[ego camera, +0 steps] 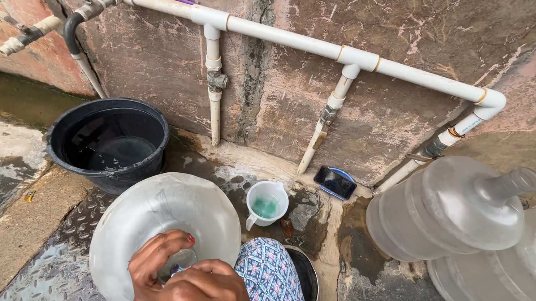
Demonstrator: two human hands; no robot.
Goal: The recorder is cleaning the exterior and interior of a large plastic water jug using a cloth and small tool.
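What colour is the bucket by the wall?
The bucket is black, seen from the head view.

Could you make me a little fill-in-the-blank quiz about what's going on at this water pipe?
1. Both hands, left hand and right hand, meet at the mouth of a large clear ____.
2. The black bucket beside the wall holds ____.
3. The white jug contains a ____ liquid.
4. A phone lies at the foot of the ____.

Missing words: water bottle; water; green; wall
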